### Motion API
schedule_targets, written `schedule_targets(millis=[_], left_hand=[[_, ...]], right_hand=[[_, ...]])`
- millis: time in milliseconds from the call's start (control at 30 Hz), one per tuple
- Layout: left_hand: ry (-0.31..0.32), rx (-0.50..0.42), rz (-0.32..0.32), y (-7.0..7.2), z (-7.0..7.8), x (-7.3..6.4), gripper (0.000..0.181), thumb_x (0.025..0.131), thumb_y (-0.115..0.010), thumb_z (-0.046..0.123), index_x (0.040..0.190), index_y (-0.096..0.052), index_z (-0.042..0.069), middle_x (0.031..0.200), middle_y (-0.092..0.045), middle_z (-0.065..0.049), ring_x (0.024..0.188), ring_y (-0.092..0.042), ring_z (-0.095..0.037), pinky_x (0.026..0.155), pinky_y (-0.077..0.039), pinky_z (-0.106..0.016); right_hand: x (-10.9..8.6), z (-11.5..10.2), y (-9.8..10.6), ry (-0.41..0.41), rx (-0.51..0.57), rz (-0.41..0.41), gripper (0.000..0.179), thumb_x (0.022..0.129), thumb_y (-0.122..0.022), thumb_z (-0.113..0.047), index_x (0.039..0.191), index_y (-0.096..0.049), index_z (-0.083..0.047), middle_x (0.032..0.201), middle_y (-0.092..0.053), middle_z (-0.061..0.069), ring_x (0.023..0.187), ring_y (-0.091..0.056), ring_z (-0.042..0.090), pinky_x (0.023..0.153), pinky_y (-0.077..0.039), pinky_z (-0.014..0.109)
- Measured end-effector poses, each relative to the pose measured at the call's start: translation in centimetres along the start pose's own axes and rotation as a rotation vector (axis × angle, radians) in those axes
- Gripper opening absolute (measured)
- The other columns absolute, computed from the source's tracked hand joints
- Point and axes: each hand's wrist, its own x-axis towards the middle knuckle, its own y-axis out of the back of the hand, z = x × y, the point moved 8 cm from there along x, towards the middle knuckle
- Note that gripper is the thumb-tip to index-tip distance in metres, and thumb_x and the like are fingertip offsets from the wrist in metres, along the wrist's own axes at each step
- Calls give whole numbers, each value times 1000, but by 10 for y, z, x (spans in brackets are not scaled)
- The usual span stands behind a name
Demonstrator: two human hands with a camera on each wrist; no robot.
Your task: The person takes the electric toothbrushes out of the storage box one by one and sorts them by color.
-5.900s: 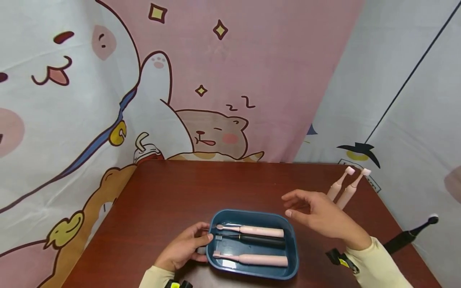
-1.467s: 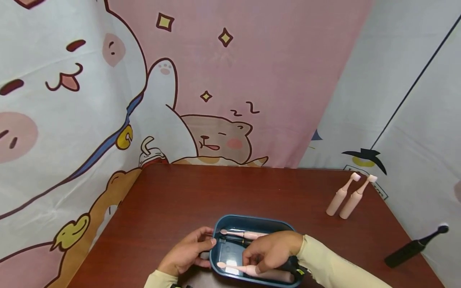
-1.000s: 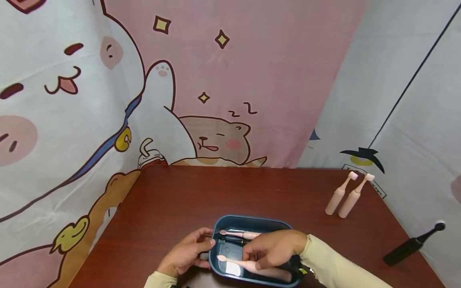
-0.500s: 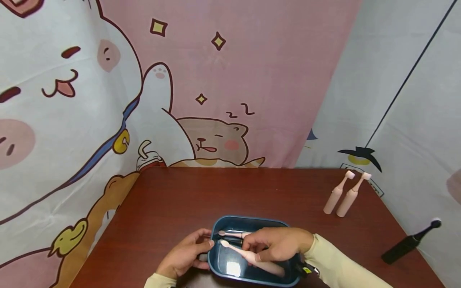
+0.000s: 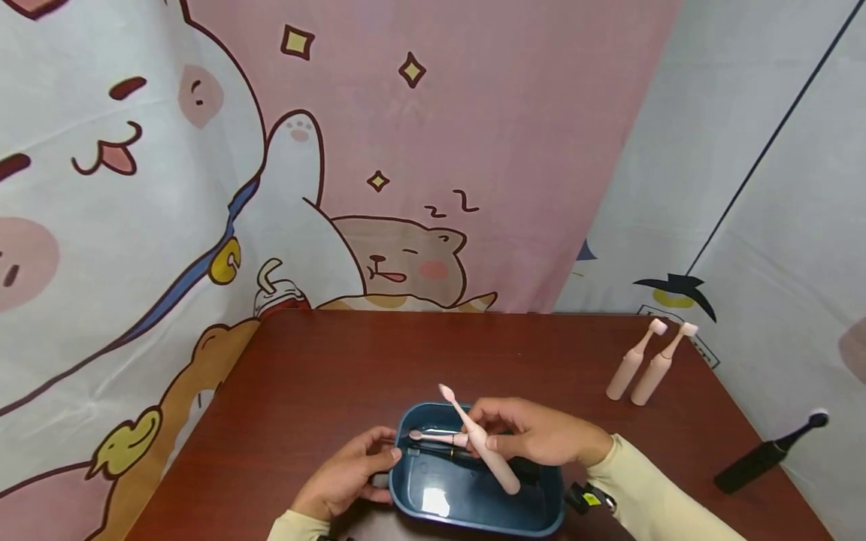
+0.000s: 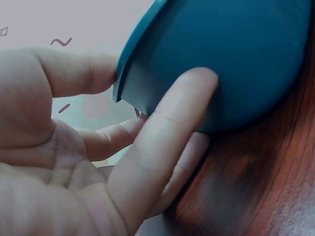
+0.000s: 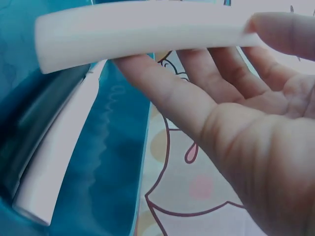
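My right hand (image 5: 541, 432) holds a pink electric toothbrush (image 5: 497, 467) between thumb and fingers, tilted above a blue plastic bin. Its head points up and away past the far rim; in the right wrist view the pale handle (image 7: 142, 34) crosses over the bin. My left hand (image 5: 348, 473) grips the left end of the bin (image 5: 467, 500), thumb at the rim and fingers against the outer wall (image 6: 246, 64). Inside the bin, along the far side, lie another pink toothbrush (image 5: 436, 438) and a black toothbrush (image 5: 440, 451), both partly hidden by my right hand and the held toothbrush.
Two pink toothbrushes (image 5: 625, 372) (image 5: 652, 376) stand upright at the back right of the brown table (image 5: 379, 353). A black toothbrush (image 5: 751, 466) stands upright nearer the right edge. A cartoon-printed cloth (image 5: 514, 150) hangs behind the table.
My right hand reached into the bin, took hold of the near pink toothbrush and raised it up and away, turning its head upward. The left hand stays at the bin's left end.
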Motion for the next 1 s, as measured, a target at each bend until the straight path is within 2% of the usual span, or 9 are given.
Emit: schedule_targets(millis=[167,267,400,500,700,1000], left_hand=[[3,-2,-5,0,1,-1,49,98,-60,22,136,-42,-3,122,-54,-22,91,-64,-24,65,-61,-42],[5,-6,-7,0,0,0,50,98,-61,22,136,-42,-3,121,-54,-22,90,-64,-24,64,-61,-43],[5,-6,-7,0,0,0,50,98,-61,22,136,-42,-3,121,-54,-21,91,-64,-24,65,-61,-43],[6,-5,-9,-1,0,0,49,98,-61,22,136,-42,-3,120,-54,-20,91,-64,-24,65,-61,-42],[4,1,-8,0,0,1,49,98,-60,22,136,-41,-3,121,-54,-20,91,-64,-23,64,-61,-41],[-5,5,-13,0,-2,2,48,99,-60,22,137,-42,-2,121,-54,-20,91,-64,-24,65,-61,-42]], right_hand=[[-7,2,11,-13,69,93,24,102,-53,-12,126,-55,-13,117,-64,11,110,-63,32,94,-55,33],[-13,0,19,-13,68,153,25,103,-52,-14,128,-54,-14,118,-63,12,112,-63,33,95,-54,33],[-20,-6,32,27,100,223,25,104,-49,-10,128,-53,-8,120,-62,17,112,-59,43,92,-56,42],[-26,-7,39,36,137,267,26,104,-48,-9,129,-51,-4,121,-60,20,113,-57,46,87,-58,49],[-37,-5,53,27,137,355,30,104,-47,-9,133,-47,-4,125,-59,21,117,-62,34,88,-58,49],[-57,-8,80,64,68,548,31,102,-52,-8,133,-47,-5,124,-63,18,115,-66,27,86,-59,44]])
